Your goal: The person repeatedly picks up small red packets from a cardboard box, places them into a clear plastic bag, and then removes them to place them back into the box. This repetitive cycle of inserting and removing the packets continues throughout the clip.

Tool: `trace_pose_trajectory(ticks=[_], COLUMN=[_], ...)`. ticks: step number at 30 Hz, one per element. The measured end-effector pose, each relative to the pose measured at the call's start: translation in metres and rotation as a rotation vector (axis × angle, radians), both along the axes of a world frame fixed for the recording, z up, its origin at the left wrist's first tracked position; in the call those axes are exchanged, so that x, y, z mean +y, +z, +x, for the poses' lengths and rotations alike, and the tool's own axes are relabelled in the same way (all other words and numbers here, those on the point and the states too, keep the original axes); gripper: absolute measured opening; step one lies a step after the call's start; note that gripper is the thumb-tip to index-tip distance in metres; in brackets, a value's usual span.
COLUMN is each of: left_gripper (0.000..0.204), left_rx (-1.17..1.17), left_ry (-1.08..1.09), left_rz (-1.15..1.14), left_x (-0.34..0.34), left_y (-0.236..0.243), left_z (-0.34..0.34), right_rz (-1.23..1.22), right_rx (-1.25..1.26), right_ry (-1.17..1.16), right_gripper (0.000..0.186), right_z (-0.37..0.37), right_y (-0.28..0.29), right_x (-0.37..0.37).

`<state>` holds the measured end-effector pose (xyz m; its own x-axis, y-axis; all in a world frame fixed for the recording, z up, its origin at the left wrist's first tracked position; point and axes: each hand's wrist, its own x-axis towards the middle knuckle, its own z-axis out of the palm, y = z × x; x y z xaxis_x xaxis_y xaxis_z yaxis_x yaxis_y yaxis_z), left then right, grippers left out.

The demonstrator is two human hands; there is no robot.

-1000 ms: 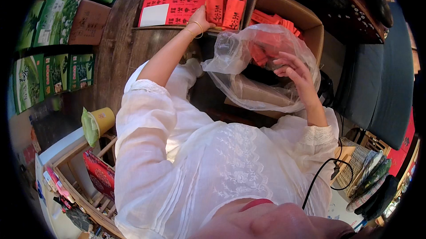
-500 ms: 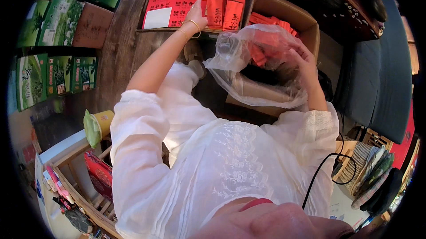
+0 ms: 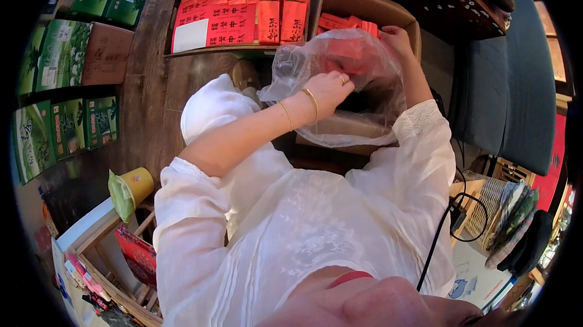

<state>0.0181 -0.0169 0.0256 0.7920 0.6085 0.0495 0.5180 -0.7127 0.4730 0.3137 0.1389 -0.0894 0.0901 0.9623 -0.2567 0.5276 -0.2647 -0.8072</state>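
Observation:
A clear plastic bag lines a cardboard box in front of me, its mouth spread open. Red packets show through the film and above it. My left hand is over the bag's mouth, fingers curled together; whatever they hold, if anything, is hidden. At the far right of the bag, my right hand has its fingers closed on the rim, beside the red packets in the box. Left of the box, a shallow carton holds rows of long red packets and a white card.
Green boxes and a brown carton stand on the wooden floor at left. A yellow bin with a green liner is by a wooden rack. A dark padded bench is at right, with a wicker basket and black cable nearer.
My left hand has moved right and nearer, from the red packets in the carton to the bag's mouth. My right hand has shifted farther away along the rim. The whole view has shifted slightly.

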Motion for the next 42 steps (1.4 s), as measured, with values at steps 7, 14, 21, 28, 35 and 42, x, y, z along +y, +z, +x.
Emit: trace_pose_trajectory(ticks=[7, 14, 21, 28, 35, 42], left_gripper=[0.028, 0.025, 0.033, 0.053, 0.079, 0.069], left_rx=[0.207, 0.182, 0.199, -0.203, -0.634, -0.604], left_ry=[-0.044, -0.024, -0.008, 0.239, 0.237, 0.189], left_rz=[0.096, 0.127, 0.005, -0.180, 0.013, -0.648], left_x=[-0.012, -0.010, 0.005, 0.012, 0.019, -0.001], left_y=[-0.013, -0.019, -0.009, -0.008, 0.010, 0.015], left_z=[0.010, 0.015, 0.008, 0.004, 0.009, 0.010], right_rz=[-0.259, -0.354, 0.059, 0.562, 0.457, 0.535], right_rx=[-0.727, -0.807, -0.590, -0.031, 0.335, 0.400], right_ry=[0.020, 0.070, -0.100, -0.187, 0.204, 0.196], right_gripper=[0.089, 0.076, 0.065, 0.056, 0.056, 0.053], right_z=[-0.065, -0.075, -0.047, -0.045, -0.071, -0.085], right_y=[-0.005, -0.009, 0.018, 0.109, 0.178, 0.184], right_x=[0.028, 0.042, 0.026, -0.030, -0.144, -0.182])
